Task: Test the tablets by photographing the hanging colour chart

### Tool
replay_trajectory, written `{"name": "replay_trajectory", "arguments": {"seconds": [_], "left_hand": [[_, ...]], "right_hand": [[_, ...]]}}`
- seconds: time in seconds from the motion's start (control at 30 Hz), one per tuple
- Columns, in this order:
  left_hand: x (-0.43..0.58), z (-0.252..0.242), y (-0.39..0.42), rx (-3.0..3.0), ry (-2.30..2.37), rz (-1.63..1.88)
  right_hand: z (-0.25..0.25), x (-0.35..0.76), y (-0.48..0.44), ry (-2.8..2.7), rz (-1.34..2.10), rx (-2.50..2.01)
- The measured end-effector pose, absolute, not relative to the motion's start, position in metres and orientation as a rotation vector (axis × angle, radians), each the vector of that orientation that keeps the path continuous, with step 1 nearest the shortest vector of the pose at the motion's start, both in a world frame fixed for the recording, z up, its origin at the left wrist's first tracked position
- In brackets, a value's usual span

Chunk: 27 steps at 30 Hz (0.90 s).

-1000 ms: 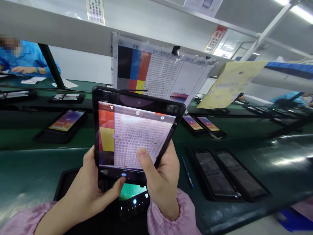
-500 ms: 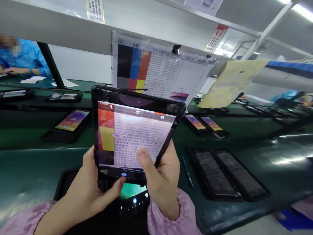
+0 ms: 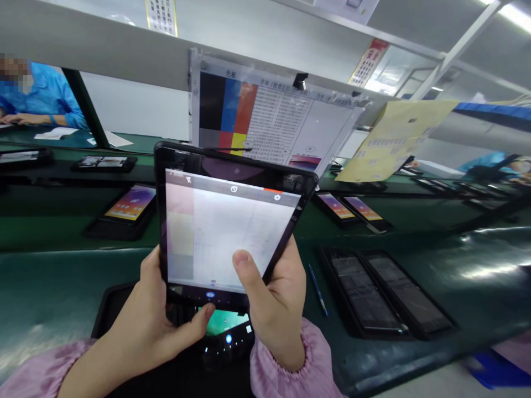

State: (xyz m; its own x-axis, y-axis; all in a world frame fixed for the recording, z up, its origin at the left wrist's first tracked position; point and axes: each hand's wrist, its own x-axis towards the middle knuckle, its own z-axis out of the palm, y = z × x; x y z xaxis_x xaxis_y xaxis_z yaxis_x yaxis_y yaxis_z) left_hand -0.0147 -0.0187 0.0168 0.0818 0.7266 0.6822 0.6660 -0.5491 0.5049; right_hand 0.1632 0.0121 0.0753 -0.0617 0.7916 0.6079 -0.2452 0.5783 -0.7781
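Observation:
A black tablet [image 3: 219,232] is held up in front of me, tilted, its screen showing a pale, washed-out camera picture. My left hand [image 3: 166,315] grips its lower left corner, the thumb along the bottom edge. On the right side my right hand [image 3: 269,298] holds it, the thumb lying over the screen; the fingers of both hands are mostly hidden behind it. Beyond the tablet hangs a test chart [image 3: 274,121] with colour blocks and rows of text in a clear sleeve. Below my hands, partly covered, lies another lit device [image 3: 226,323] with a green picture.
Two dark tablets [image 3: 365,293] lie at the right beside a blue pen [image 3: 318,290]. Lit tablets stand on the ledge at left [image 3: 130,204] and right [image 3: 336,207]. A yellow sheet [image 3: 394,141] hangs at right. A person in blue [image 3: 50,97] sits beyond the partition.
The tablet's screen has turned from a clear picture of the chart's text and colours to a faded, whitish one. Both hands keep their hold, nearly still.

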Motion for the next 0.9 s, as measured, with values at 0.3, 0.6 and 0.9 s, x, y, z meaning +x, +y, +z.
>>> {"name": "replay_trajectory", "arguments": {"seconds": [0.3,0.6,0.9], "left_hand": [[-0.019,0.013,-0.019,2.226,1.407,1.435],[-0.052,0.019,-0.019,2.366,1.269,1.08],[-0.067,0.015,-0.022,1.956,1.252,1.107]], "right_hand": [[0.074,0.164,0.015,-1.383,0.914,-0.491],[0.074,0.168,0.018,-1.365,0.936,-0.491],[0.068,0.164,0.018,-1.362,0.964,-0.568]]}}
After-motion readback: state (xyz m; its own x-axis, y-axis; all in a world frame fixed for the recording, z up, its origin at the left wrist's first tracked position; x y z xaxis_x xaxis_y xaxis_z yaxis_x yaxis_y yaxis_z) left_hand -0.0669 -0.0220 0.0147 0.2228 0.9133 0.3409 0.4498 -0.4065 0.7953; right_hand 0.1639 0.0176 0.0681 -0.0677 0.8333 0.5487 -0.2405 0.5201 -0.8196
